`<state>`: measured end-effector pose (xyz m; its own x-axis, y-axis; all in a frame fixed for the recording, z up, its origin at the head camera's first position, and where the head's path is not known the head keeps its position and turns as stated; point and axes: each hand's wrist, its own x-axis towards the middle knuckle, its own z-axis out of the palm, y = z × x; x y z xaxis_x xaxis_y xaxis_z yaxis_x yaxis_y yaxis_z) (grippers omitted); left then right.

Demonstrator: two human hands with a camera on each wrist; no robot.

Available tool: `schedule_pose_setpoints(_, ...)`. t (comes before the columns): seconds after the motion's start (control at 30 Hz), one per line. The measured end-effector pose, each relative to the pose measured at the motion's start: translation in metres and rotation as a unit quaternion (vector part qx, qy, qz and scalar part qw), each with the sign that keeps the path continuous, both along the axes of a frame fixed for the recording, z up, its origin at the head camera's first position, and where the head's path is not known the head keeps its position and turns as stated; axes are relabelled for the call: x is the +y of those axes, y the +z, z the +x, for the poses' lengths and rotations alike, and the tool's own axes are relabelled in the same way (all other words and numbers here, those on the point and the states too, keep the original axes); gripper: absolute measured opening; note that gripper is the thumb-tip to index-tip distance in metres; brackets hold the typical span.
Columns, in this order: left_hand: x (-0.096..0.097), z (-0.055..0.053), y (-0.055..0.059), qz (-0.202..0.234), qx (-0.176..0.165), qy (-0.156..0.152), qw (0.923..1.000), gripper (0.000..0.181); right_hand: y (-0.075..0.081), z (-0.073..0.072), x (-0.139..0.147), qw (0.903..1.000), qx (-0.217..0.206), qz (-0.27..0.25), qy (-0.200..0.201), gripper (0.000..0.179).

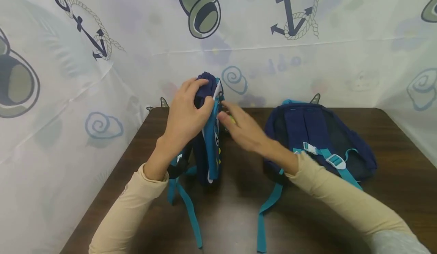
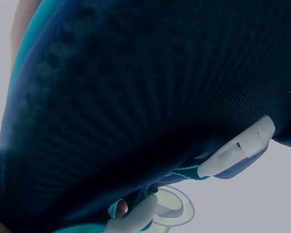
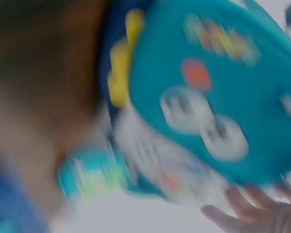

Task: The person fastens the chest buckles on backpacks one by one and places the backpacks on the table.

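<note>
A small navy and teal backpack (image 1: 212, 147) stands upright on its narrow side view at the table's centre left. My left hand (image 1: 184, 111) grips it near the top, thumb on the front side and fingers over the far side. Close to the backpack's front is my right hand (image 1: 245, 128), fingers extended toward the zipper edge. In the right wrist view, blurred, the teal front panel (image 3: 262, 97) shows round white eyes and an orange spot, with fingertips (image 3: 242, 204) at its edge. Dark mesh backing (image 2: 150, 92) and a white plastic buckle (image 2: 240, 145) appear in the left wrist view.
A second navy backpack (image 1: 307, 127) lies strap side up on the right of the dark wooden table (image 1: 227, 220). Loose teal straps (image 1: 192, 218) trail toward the front. A printed white cloth (image 1: 150, 75) hangs behind and along the sides.
</note>
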<state>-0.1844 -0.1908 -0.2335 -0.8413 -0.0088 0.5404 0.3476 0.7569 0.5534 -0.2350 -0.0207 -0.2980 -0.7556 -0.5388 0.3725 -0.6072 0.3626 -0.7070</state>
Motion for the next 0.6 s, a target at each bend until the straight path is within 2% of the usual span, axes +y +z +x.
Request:
schedule_pose_setpoints(0.07,0.000,0.000,0.003,-0.003,-0.004,0.007,1.0000,0.046,0.032,-0.004,0.016,0.9970,0.051,0.048,-0.033,0.084)
schedule_pose_setpoints(0.13,0.000,0.000,0.004,-0.006,0.001,0.012,0.9999,0.046,0.068,-0.007,0.020,0.9906,0.104,0.075,-0.046,0.066)
schedule_pose_setpoints(0.2,0.001,-0.001,0.005,-0.007,0.012,0.011,0.9998,0.046,0.098,-0.009,0.012,0.9809,0.166,0.097,-0.031,0.055)
schedule_pose_setpoints(0.27,0.000,-0.003,0.003,-0.005,0.028,0.004,0.9996,0.045,0.120,-0.012,-0.004,0.9683,0.218,0.122,0.006,0.052)
schedule_pose_setpoints(0.33,-0.001,-0.003,-0.001,0.009,0.039,-0.006,0.9992,0.042,0.130,-0.016,-0.024,0.9570,0.240,0.157,0.047,0.057)
schedule_pose_setpoints(0.37,-0.001,-0.003,-0.002,0.019,0.039,-0.015,0.9990,0.041,0.131,-0.018,-0.034,0.9538,0.233,0.178,0.068,0.059)
schedule_pose_setpoints(0.43,-0.006,-0.002,-0.007,0.045,0.032,-0.045,0.9974,0.039,0.129,-0.021,-0.050,0.9523,0.190,0.214,0.106,0.063)
schedule_pose_setpoints(0.53,-0.022,0.004,-0.016,0.083,-0.004,-0.080,0.9933,0.054,0.120,-0.024,-0.064,0.9449,0.145,0.262,0.132,0.068)
schedule_pose_setpoints(0.6,-0.038,0.012,-0.025,0.103,-0.032,-0.100,0.9892,0.070,0.116,-0.024,-0.066,0.9331,0.161,0.287,0.144,0.073)
